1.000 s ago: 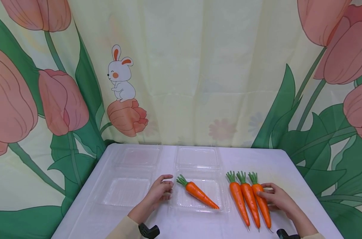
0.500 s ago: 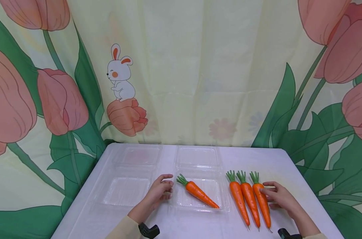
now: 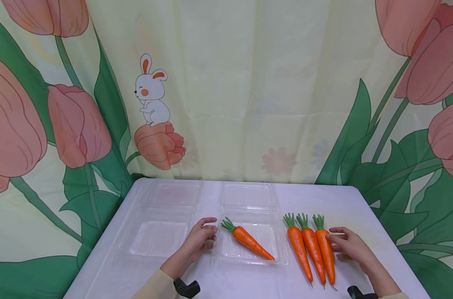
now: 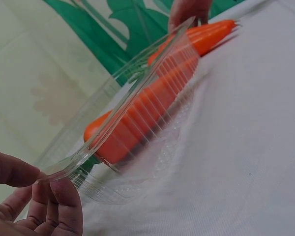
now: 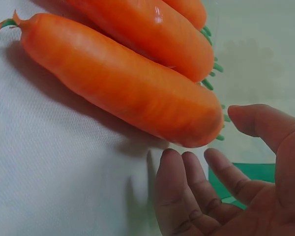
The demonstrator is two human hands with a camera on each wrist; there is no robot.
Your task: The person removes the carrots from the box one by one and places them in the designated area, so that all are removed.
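In the left wrist view my left hand (image 3: 201, 236) pinches the rim of a clear plastic clamshell box (image 4: 64, 169) between thumb and fingers. A single orange carrot (image 3: 250, 243) with a green top lies slantwise inside that box. To its right, three more carrots (image 3: 311, 251) lie side by side on the white cloth, green tops pointing away from me. My right hand (image 3: 350, 245) is beside the rightmost carrot (image 5: 132, 88), thumb and fingers spread around its thick end. A small gap shows between the fingertips (image 5: 172, 160) and the carrot in the right wrist view.
A second clear clamshell box (image 3: 157, 238) stands with its lid folded back on the left of the table (image 3: 241, 286). The lid (image 3: 247, 197) of the carrot's box also lies back. Behind the table hangs a tulip-printed curtain (image 3: 226, 83).
The right hand has drawn slightly right, off the rightmost carrot. That carrot's top has shifted a little right, and its tip has swung left, nearer the others. The left hand stays put.
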